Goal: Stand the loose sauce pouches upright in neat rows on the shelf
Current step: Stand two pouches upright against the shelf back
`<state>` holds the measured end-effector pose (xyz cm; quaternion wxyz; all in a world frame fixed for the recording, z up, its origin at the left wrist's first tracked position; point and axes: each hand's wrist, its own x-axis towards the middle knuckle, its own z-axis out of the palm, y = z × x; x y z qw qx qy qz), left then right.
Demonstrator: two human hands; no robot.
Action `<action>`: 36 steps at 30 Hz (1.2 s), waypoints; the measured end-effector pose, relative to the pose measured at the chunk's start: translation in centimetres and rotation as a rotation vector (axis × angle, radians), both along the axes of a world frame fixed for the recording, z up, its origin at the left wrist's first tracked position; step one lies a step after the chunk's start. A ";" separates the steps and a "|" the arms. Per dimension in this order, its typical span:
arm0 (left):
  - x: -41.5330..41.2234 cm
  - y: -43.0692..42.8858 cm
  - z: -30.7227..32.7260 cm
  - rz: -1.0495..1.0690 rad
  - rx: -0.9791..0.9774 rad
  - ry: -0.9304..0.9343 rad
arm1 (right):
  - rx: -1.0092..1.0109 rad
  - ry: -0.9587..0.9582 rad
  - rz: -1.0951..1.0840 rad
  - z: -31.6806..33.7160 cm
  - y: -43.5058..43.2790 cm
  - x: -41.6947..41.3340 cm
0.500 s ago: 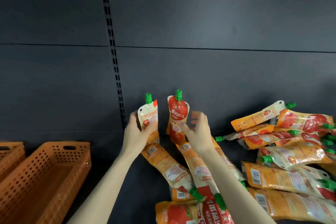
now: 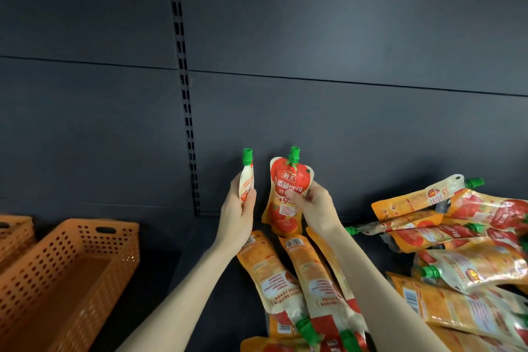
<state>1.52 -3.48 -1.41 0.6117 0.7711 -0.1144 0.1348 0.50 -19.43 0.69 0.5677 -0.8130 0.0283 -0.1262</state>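
My left hand [image 2: 238, 213] grips a pouch [image 2: 247, 177] with a green cap, turned so I see it almost edge-on, held upright near the shelf's back wall. Just to its right, my right hand [image 2: 313, 204] holds a tomato sauce pouch [image 2: 285, 194] upright, its red front facing me, thumb across the label. Its bottom hangs just above the lying pouches. Several orange pouches [image 2: 274, 277] lie flat on the dark shelf [image 2: 200, 260] under my arms, and a loose pile [image 2: 457, 237] spreads to the right.
An orange perforated basket [image 2: 68, 274] stands on the shelf at the left, with part of a second basket [image 2: 14, 231] beyond it. A slotted upright strip [image 2: 185, 111] runs down the dark back wall.
The left pouch has turned from facing me to nearly edge-on. My right hand has closed its grip on the red pouch, which now faces me squarely and sits a little higher.
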 end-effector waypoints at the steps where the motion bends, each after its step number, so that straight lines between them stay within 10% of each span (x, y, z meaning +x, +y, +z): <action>1: -0.1 0.3 0.2 -0.071 -0.022 0.048 | 0.006 0.014 0.014 0.0 -0.1 0.0; 11: 4.1 7.1 1.7 -0.691 -0.123 0.492 | 0.032 0.072 0.076 0.1 -0.3 -0.5; 22: 2.3 3.2 0.2 0.062 0.174 0.176 | -0.063 0.065 0.060 -0.6 0.3 -0.1; 28: 2.2 4.3 0.5 -0.282 0.054 0.277 | -0.120 0.056 0.040 0.0 -0.9 0.3; 36: 2.6 2.0 -0.7 -0.047 -0.012 0.126 | -0.171 0.046 -0.021 -0.1 -0.8 0.1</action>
